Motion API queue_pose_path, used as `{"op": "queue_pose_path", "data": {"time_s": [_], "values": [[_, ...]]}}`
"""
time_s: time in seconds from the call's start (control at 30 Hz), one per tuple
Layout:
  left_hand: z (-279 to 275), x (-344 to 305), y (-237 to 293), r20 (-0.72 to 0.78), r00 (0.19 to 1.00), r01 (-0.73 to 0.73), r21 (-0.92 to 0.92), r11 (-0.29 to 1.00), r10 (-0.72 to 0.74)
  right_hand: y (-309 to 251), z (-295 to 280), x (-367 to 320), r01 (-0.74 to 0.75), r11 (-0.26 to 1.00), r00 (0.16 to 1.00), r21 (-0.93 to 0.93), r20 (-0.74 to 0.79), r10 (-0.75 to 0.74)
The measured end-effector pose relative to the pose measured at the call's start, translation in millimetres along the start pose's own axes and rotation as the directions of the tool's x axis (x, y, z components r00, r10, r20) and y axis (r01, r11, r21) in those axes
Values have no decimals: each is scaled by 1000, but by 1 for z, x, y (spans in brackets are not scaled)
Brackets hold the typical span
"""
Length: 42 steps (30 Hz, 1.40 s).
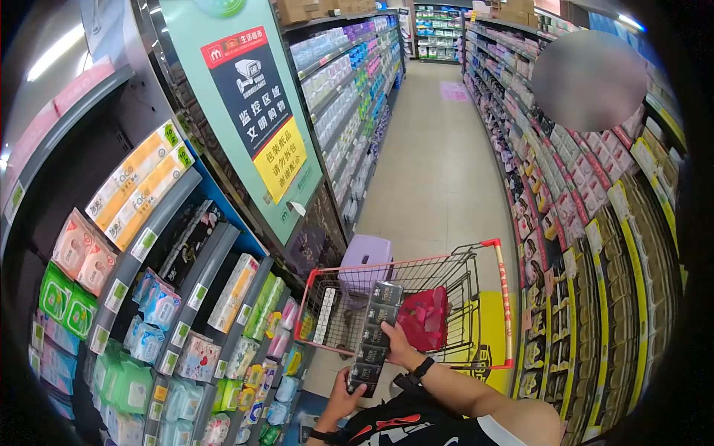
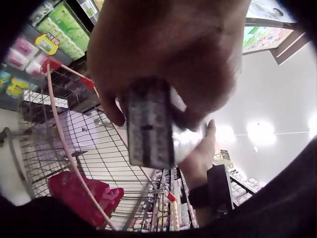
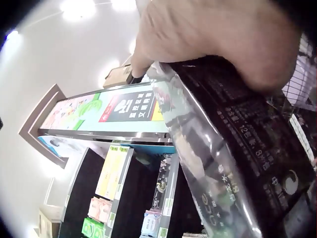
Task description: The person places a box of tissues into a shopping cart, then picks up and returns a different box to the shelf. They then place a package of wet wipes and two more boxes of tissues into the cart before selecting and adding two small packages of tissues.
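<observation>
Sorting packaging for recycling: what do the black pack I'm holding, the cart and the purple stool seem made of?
Black pack: clear, glossy plastic film over dark printed packets; it wrinkles and glints in the right wrist view. Cart: thin wire mesh, likely metal; the red rim looks coated or plastic. Stool: probably moulded plastic, matte lilac and smooth.

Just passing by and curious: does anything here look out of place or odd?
Only a purple stool at the far end of the red cart, inside or behind I cannot tell: furniture among packaged goods.
</observation>
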<state>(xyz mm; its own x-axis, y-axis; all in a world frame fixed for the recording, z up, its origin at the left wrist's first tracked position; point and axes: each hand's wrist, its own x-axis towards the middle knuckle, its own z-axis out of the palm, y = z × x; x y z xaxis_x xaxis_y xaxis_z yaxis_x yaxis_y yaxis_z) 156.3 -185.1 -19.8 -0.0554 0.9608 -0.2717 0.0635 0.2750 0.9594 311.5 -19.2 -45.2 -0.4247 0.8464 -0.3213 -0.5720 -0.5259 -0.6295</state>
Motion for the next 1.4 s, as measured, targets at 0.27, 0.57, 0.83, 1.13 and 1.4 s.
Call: {"op": "queue_pose_path", "data": {"time_s": [0.27, 0.57, 0.83, 1.13, 1.4], "values": [[12, -19, 33, 313, 889, 458, -578, 675, -336, -28, 3, -23, -245, 948, 969, 203, 6, 249], [37, 22, 27, 326, 944, 132, -223, 966, -54, -24, -34, 0, -183, 976, 982, 117, 78, 175], [43, 33, 56, 11, 999, -36, 436, 899, 35, -26, -34, -18, 203, 825, 979, -528, 137, -153], [37, 54, -9, 178, 981, -89, 58, 994, 78, -49, -22, -38, 18, 991, 999, 133, 49, -25], [34, 48, -1, 312, 950, 81, -142, 986, -33, -54, -12, -33, 149, 989, 983, -14, 111, -147]]}}
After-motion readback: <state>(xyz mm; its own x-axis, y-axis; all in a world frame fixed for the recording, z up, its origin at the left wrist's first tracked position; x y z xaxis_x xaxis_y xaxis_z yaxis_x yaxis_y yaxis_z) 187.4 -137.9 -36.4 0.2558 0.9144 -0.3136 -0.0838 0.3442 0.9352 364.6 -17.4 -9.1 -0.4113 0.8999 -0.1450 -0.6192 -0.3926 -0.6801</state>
